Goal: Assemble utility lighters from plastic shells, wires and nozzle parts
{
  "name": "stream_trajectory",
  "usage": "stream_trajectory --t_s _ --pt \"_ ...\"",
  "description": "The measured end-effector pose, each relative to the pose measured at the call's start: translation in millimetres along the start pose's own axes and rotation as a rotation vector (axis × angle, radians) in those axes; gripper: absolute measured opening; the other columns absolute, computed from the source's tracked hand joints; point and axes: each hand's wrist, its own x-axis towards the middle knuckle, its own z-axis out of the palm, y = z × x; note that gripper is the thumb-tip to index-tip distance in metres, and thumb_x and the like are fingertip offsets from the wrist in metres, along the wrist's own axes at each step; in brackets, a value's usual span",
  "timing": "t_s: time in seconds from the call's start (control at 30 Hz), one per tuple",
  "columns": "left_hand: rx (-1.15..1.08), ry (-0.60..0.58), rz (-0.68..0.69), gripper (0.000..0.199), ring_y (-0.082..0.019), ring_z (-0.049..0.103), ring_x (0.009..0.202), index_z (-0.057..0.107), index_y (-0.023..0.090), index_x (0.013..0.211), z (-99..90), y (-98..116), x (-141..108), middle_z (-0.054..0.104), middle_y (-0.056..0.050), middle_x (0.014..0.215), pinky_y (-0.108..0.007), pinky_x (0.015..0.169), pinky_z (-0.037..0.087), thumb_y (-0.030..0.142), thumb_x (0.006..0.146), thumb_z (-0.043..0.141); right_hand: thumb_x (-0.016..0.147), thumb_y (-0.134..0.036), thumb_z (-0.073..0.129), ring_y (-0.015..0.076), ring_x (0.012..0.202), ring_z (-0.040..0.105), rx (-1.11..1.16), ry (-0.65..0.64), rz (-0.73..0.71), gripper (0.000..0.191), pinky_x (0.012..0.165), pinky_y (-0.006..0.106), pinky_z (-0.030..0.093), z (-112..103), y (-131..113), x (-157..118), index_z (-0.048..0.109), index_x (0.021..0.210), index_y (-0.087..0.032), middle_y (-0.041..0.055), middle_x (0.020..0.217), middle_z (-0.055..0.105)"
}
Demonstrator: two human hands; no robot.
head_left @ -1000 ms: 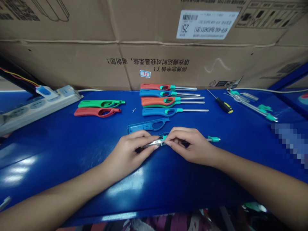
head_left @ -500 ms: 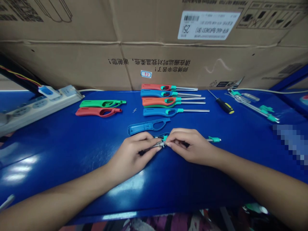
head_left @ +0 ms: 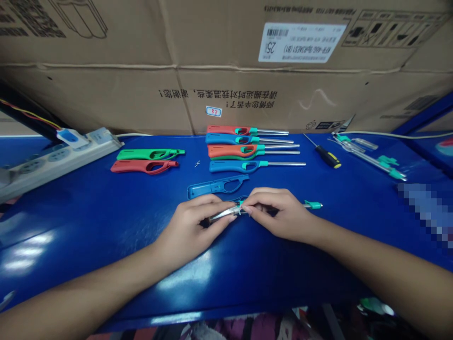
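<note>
My left hand (head_left: pixel 196 224) is closed around a slim, shiny, clear lighter fuel tank (head_left: pixel 222 215), which points to the right. At the tank's valve end, the fingertips of my right hand (head_left: pixel 285 215) are pinched together; whatever lies between them is too small to make out. A teal piece (head_left: pixel 240 203) and part of a blue casing show just behind the fingertips. Past my right hand sticks out a metal tube end with a teal fitting (head_left: pixel 313 205). Behind both hands an open blue lighter casing half (head_left: pixel 217 187) lies with its hollow side up.
Several assembled long-necked lighters (head_left: pixel 230 166) are lined up at the back. Left of them lie tiny screws (head_left: pixel 197 164), a green casing (head_left: pixel 141 154) and a red casing (head_left: pixel 132 166). A screwdriver (head_left: pixel 328 157), metal tubes with teal parts (head_left: pixel 375 160) and a power strip (head_left: pixel 60 156) flank them.
The fuel tank in my left hand has turned slightly and shows more of its side. My right fingertips have shifted a little at its valve end. The view has moved slightly.
</note>
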Motion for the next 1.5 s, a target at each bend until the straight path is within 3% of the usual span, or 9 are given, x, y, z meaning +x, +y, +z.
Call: stream_trajectory --t_s 0.57,0.87,1.37,1.5 --pt "-0.043 0.021 -0.066 0.021 -0.009 0.063 0.067 0.078 0.022 0.110 6.7 4.9 -0.8 0.074 -0.003 0.088 -0.018 0.057 0.050 0.019 0.091 0.070 0.095 -0.020 0.060 0.0078 0.057 0.050 -0.020 -0.010 -0.010 0.015 0.053 0.022 0.041 1.5 0.7 0.4 0.069 0.085 -0.015 0.0016 0.074 0.065" --pt "-0.039 0.034 -0.058 0.019 -0.011 0.065 0.068 0.079 0.020 0.107 2.2 1.5 2.5 0.076 -0.004 0.089 -0.019 0.056 0.049 0.021 0.089 0.073 0.094 -0.023 0.060 0.0072 0.057 0.049 0.098 -0.020 0.099 0.015 0.050 0.019 0.041 -2.6 3.7 4.7 0.067 0.084 -0.015 0.0000 0.073 0.061" --pt "-0.035 0.039 -0.103 0.019 -0.010 0.064 0.067 0.079 0.021 0.108 8.8 4.1 -0.5 0.074 -0.003 0.087 -0.018 0.055 0.049 0.022 0.091 0.071 0.094 -0.019 0.059 0.0075 0.057 0.050 -0.008 0.026 0.005 0.013 0.051 0.020 0.041 2.1 2.7 3.3 0.068 0.086 -0.016 -0.0004 0.072 0.062" --pt "-0.001 0.012 -0.077 0.019 -0.012 0.068 0.075 0.078 0.021 0.110 5.6 2.2 2.4 0.075 -0.004 0.093 -0.020 0.063 0.053 0.023 0.093 0.069 0.095 -0.020 0.058 0.0074 0.057 0.050 -0.036 -0.008 0.008 0.013 0.052 0.020 0.041 -0.9 3.6 5.2 0.068 0.086 -0.016 -0.0007 0.072 0.060"
